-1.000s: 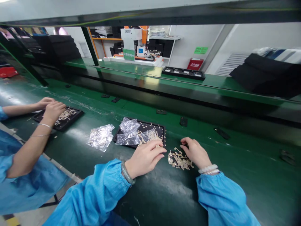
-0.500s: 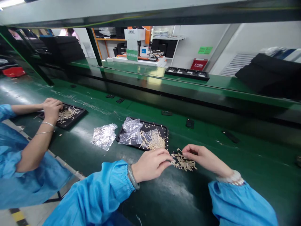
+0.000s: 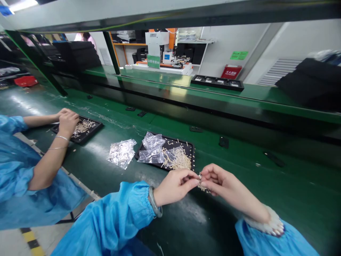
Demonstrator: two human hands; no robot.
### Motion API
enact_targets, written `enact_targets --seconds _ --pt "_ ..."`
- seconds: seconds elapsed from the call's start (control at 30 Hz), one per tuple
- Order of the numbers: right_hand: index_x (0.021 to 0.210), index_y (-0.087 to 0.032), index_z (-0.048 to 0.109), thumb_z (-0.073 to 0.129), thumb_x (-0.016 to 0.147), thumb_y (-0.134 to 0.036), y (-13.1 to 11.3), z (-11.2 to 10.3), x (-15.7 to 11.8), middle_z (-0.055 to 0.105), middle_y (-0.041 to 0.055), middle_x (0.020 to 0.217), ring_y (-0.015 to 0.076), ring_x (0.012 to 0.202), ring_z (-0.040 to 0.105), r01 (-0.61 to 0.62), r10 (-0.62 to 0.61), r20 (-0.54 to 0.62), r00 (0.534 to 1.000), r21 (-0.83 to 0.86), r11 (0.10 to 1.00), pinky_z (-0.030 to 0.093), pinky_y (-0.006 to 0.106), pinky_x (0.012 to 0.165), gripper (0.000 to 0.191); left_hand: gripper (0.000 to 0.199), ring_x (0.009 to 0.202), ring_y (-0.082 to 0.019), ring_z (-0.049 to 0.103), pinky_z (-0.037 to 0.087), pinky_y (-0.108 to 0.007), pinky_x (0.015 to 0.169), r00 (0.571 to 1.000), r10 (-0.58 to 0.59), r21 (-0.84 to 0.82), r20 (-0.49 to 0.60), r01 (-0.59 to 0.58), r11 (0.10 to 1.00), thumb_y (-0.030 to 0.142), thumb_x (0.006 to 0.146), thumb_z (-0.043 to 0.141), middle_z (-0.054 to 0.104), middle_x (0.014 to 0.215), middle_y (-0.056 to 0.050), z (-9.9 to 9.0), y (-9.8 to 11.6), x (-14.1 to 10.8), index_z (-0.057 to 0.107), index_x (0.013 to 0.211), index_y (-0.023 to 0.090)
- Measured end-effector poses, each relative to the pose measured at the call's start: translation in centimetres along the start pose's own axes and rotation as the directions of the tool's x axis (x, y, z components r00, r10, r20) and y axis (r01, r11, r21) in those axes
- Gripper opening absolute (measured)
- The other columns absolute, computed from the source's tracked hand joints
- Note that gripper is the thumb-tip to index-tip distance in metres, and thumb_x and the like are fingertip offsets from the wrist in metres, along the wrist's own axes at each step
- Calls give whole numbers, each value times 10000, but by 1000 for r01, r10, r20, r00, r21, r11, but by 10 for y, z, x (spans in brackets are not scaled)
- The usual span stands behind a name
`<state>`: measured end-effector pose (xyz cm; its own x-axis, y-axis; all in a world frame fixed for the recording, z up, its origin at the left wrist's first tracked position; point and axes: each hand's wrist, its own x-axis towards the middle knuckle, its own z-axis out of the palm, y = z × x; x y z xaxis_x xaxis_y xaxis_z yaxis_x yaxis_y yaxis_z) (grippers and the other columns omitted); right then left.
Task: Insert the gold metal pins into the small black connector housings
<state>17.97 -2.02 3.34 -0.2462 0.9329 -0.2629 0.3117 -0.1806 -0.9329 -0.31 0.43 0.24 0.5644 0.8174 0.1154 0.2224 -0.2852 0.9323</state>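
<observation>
My left hand [image 3: 177, 185] is closed in a pinch, with thumb and forefinger meeting at a tiny light piece [image 3: 199, 176]. Facing it, my right hand [image 3: 220, 180] pinches at the same spot, its fingertips nearly touching the left ones. Which fingers bear the piece is too small to tell. Under the hands lies a pile of small beige pieces [image 3: 204, 190], mostly covered by my right hand. Just behind my left hand, a black tray [image 3: 194, 151] holds beige strips [image 3: 179, 160] and clear plastic bags [image 3: 151, 155].
More clear bags [image 3: 122, 153] lie left of the tray. At the far left, a co-worker's hands [image 3: 67, 121] work over another black tray [image 3: 93, 133]. Small black parts [image 3: 223, 142] lie along the back of the green table [image 3: 266, 192]. A shelf beam [image 3: 170, 16] crosses overhead.
My hands have come together above the pile, my right hand moving left and now covering most of it. A tiny piece shows between the fingertips. The view has shifted slightly.
</observation>
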Motion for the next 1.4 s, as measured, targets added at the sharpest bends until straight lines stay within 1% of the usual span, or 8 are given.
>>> enact_targets --seconds 0.27,0.43,0.6,0.87,0.97,1.1,1.27,1.4 --pt "787 -223 492 543 818 -386 -1 10 -4 540 -24 662 117 572 493 137 -184 -148 972 -280 950 425 237 529 174 124 598 -78 499 414 -186 555 999 29 8 -17 -29 1000 206 810 528 613 742 -4 -4 4 -1 637 821 148" --pt "827 -236 553 529 837 -355 -3 22 -4 616 27 806 161 674 575 232 -396 -272 877 -480 846 457 271 613 122 116 589 -81 497 420 -182 529 993 39 -36 -109 -43 998 207 802 525 587 706 -7 -8 5 0 613 775 136" --pt "892 -249 605 491 863 -296 -7 35 -2 639 48 896 194 790 611 320 -529 -259 808 -561 764 470 285 695 127 117 640 -97 521 441 -192 545 955 231 119 -187 -212 970 182 819 501 592 747 -23 -16 5 1 609 798 144" --pt "874 -240 603 489 857 -279 -9 35 0 639 43 880 182 746 609 288 -522 -224 823 -626 724 466 277 677 121 182 810 -155 550 475 -271 734 826 563 598 39 -470 649 165 887 402 617 854 -65 -29 -1 2 579 888 125" --pt "873 -237 582 479 857 -254 -12 36 3 630 45 877 179 760 599 307 -551 -198 811 -659 687 454 278 691 106 175 824 -157 541 469 -270 740 836 547 601 35 -455 658 163 893 387 606 865 -66 -31 0 2 557 906 125" --pt "804 -221 549 445 864 -245 -17 40 14 611 36 810 153 688 574 328 -570 -222 791 -632 702 444 261 651 123 143 830 -141 530 457 -249 748 871 485 418 -76 -413 809 155 884 376 565 865 -63 -31 3 3 519 882 138" --pt "786 -211 558 464 839 -333 -11 30 37 622 12 683 148 588 577 179 -456 -433 778 -543 821 453 247 589 163 141 736 -119 486 419 -229 684 934 297 226 -197 -251 941 192 893 375 500 782 -22 -38 3 8 486 815 156" --pt "821 -219 609 486 814 -370 4 23 55 677 12 739 173 623 627 83 -360 -414 836 -553 829 470 272 598 195 174 686 -110 468 387 -218 636 966 134 196 -221 -91 976 248 899 392 497 745 0 -43 -5 15 509 806 158"
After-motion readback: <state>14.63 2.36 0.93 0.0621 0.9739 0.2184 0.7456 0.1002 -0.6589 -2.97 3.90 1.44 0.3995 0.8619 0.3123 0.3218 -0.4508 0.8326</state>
